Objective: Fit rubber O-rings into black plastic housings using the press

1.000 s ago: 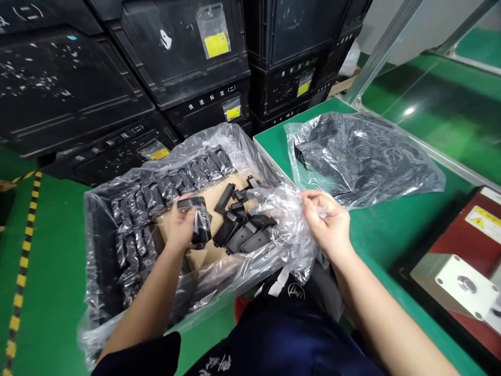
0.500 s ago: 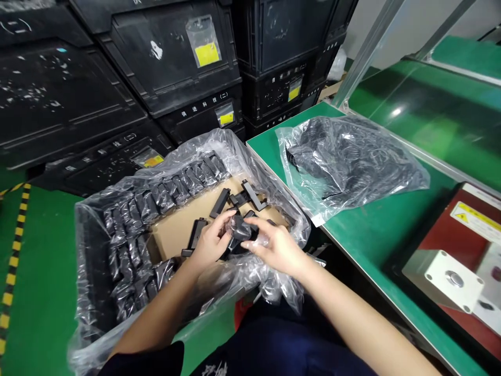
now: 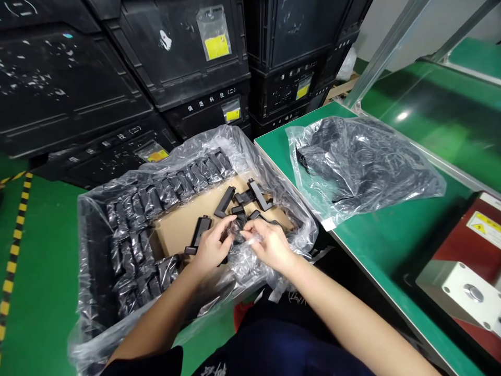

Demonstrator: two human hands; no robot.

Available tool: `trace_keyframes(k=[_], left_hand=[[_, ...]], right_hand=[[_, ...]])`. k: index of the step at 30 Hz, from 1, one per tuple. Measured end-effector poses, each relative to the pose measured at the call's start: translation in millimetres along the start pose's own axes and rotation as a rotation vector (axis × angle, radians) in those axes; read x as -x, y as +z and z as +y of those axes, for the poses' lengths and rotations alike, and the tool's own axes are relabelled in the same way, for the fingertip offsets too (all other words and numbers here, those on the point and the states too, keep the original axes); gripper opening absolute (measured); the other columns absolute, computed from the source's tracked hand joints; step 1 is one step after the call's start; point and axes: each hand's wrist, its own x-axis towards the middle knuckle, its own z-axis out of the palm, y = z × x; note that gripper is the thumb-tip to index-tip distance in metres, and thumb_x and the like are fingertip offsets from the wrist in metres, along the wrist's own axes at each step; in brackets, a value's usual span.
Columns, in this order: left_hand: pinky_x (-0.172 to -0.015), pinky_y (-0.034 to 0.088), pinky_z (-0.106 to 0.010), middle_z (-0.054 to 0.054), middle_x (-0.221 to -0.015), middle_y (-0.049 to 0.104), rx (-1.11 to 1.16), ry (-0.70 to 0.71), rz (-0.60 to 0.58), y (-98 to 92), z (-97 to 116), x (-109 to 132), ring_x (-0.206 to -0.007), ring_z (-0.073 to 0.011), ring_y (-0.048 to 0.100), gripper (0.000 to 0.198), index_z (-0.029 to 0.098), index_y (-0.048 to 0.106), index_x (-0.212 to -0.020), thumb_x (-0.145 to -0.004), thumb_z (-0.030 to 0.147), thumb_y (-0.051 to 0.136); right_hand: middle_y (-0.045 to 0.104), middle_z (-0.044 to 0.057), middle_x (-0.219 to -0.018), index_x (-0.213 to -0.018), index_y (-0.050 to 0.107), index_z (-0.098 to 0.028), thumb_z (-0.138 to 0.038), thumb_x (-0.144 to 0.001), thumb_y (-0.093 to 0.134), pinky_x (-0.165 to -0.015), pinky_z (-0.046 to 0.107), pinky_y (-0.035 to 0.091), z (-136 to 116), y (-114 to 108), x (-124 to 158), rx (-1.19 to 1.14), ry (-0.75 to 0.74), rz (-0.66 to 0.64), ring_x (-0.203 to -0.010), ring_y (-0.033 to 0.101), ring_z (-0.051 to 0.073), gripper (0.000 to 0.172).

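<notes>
Both hands meet over the right part of a plastic-lined black crate [image 3: 88, 250]. My left hand [image 3: 213, 243] is closed, thumb and fingers pinching crinkled clear plastic. Across from it, my right hand [image 3: 272, 244] pinches the same clear plastic bag [image 3: 245, 256], which bunches below the fingers. A dark piece by the fingertips is mostly hidden. Unwrapped black L-shaped plastic parts lie on a cardboard sheet [image 3: 176, 222]: one part [image 3: 201, 230] beside my left hand, another part [image 3: 225, 201] beyond the fingers, and a part with a grey face [image 3: 259, 194] farther back.
Rows of plastic-wrapped black parts [image 3: 168, 190] line the crate's far and left sides. Stacked black crates [image 3: 188, 57] stand behind. On the green bench [image 3: 352, 230] at right lie a large clear bag of black items [image 3: 364, 156] and a red device with a grey button box [image 3: 465, 292].
The wrapped black piece between my hands has dropped out of clear sight, and my fingers now pinch plastic closer together. The view has shifted slightly.
</notes>
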Motion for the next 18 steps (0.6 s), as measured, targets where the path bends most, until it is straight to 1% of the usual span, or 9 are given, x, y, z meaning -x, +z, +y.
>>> trace_keyframes(k=[2, 3, 5, 7, 8, 11, 13, 15, 18], left_hand=[[-0.102, 0.044, -0.037, -0.004, -0.111, 0.069, -0.069, 0.044, -0.024, 1.2, 1, -1, -0.103, -0.0257, 0.063, 0.049, 0.029, 0.068, -0.112, -0.067, 0.01, 0.069], [-0.103, 0.043, -0.037, -0.004, -0.113, 0.069, -0.091, 0.06, -0.031, 1.4, 1, -2, -0.105, -0.0261, 0.062, 0.048, 0.029, 0.069, -0.112, -0.068, 0.01, 0.069], [-0.103, 0.043, -0.036, -0.004, -0.113, 0.069, -0.108, 0.068, -0.032, 0.1, 0, -2, -0.106, -0.0259, 0.062, 0.047, 0.029, 0.068, -0.112, -0.069, 0.01, 0.069], [-0.102, 0.044, -0.036, -0.005, -0.114, 0.068, -0.153, 0.077, -0.033, -4.2, -6, 0, -0.107, -0.0257, 0.062, 0.048, 0.028, 0.065, -0.117, -0.071, 0.015, 0.069], [-0.101, 0.045, -0.037, -0.006, -0.117, 0.066, -0.198, 0.089, -0.048, -7.5, -10, 2, -0.109, -0.0259, 0.061, 0.05, 0.028, 0.062, -0.122, -0.073, 0.018, 0.069], [-0.101, 0.045, -0.042, -0.01, -0.126, 0.061, -0.352, 0.127, -0.104, -19.8, -27, 8, -0.114, -0.0265, 0.058, 0.054, 0.023, 0.051, -0.132, -0.081, 0.03, 0.064], [-0.101, 0.045, -0.044, -0.012, -0.125, 0.06, -0.394, 0.117, -0.095, -27.5, -39, 12, -0.114, -0.0268, 0.058, 0.054, 0.021, 0.046, -0.134, -0.084, 0.034, 0.06], [-0.1, 0.046, -0.046, -0.013, -0.123, 0.061, -0.389, 0.101, -0.078, -32.3, -46, 15, -0.114, -0.0278, 0.059, 0.053, 0.02, 0.044, -0.135, -0.085, 0.036, 0.058], [-0.099, 0.047, -0.045, -0.013, -0.126, 0.06, -0.366, 0.131, -0.097, -31.9, -49, 15, -0.115, -0.0295, 0.059, 0.054, 0.022, 0.044, -0.135, -0.085, 0.035, 0.058]], right_hand=[[0.069, 0.005, -0.1, -0.117, 0.06, -0.02, -0.034, -0.091, 0.054, -0.078, 0.026, 0.047, -2, -1, -1, -0.023, 0.018, -0.042, -0.084, 0.065, 0.017, 0.03], [0.069, 0.005, -0.101, -0.116, 0.061, -0.022, -0.033, -0.091, 0.055, -0.078, 0.026, 0.047, -3, 0, 0, -0.016, 0.005, -0.06, -0.084, 0.065, 0.016, 0.028], [0.069, 0.004, -0.093, -0.104, 0.066, -0.021, -0.029, -0.093, 0.051, -0.074, 0.024, 0.046, -5, 3, 1, 0.01, -0.038, -0.058, -0.08, 0.064, 0.015, 0.02], [0.066, 0.005, -0.083, -0.091, 0.067, -0.019, -0.027, -0.094, 0.048, -0.068, 0.024, 0.045, -7, 7, 2, 0.008, -0.081, 0.013, -0.072, 0.062, 0.015, 0.021], [0.064, 0.005, -0.08, -0.087, 0.066, -0.018, -0.027, -0.094, 0.047, -0.065, 0.024, 0.045, -8, 8, 2, -0.012, -0.098, 0.064, -0.07, 0.06, 0.015, 0.022], [0.063, 0.004, -0.076, -0.083, 0.064, -0.018, -0.028, -0.095, 0.048, -0.063, 0.025, 0.045, -10, 8, 0, -0.122, -0.131, 0.194, -0.067, 0.058, 0.014, 0.023], [0.062, 0.003, -0.074, -0.08, 0.064, -0.019, -0.027, -0.094, 0.05, -0.062, 0.025, 0.045, -11, 7, -4, -0.198, -0.145, 0.232, -0.066, 0.058, 0.014, 0.021], [0.062, 0.003, -0.073, -0.079, 0.063, -0.019, -0.025, -0.092, 0.053, -0.062, 0.025, 0.046, -13, 6, -8, -0.263, -0.166, 0.261, -0.066, 0.058, 0.014, 0.018], [0.063, 0.002, -0.073, -0.079, 0.064, -0.02, -0.021, -0.09, 0.055, -0.063, 0.025, 0.047, -18, 4, -13, -0.319, -0.201, 0.317, -0.068, 0.059, 0.014, 0.014]])
